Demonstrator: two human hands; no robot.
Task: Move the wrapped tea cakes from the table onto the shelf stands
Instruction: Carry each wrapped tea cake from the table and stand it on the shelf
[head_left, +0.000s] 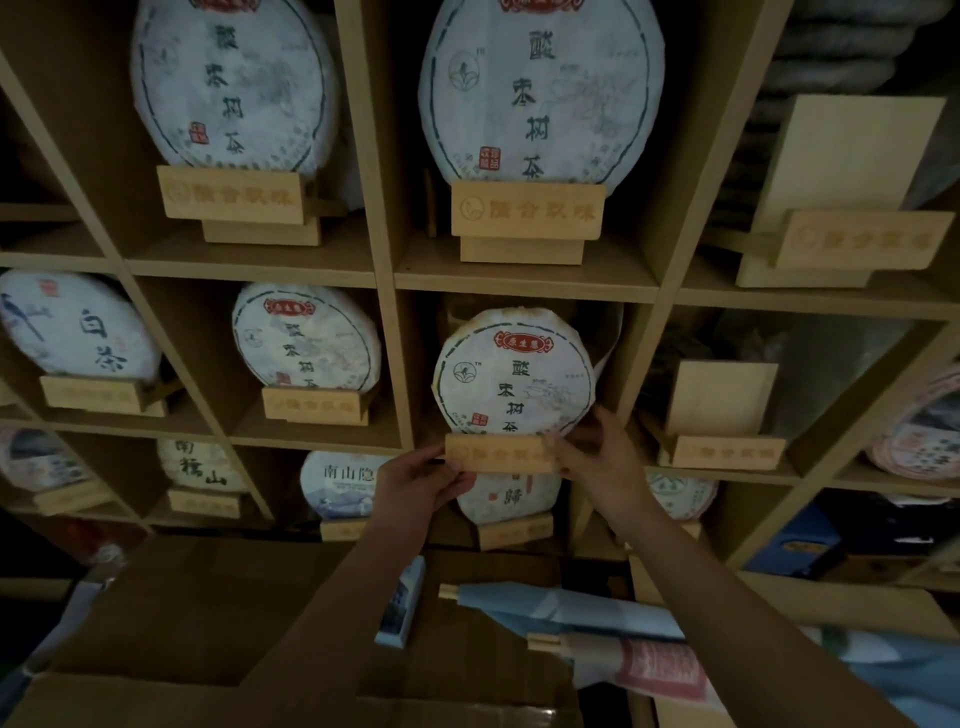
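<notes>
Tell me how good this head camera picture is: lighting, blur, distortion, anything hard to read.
Head view: dim overall, with corners and cubby backs nearly black; the wide lens bows the shelf boards outward; the centre tea cake and the stand that both hands hold are fairly sharp; the left-edge cakes and boxes below look soft and murky.

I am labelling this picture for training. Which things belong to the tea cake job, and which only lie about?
Job:
- round white paper-wrapped tea cake
- engraved light wooden stand, held by left hand and right hand
- empty wooden stand

Lying about:
- brown cardboard box
- dark blue box
</notes>
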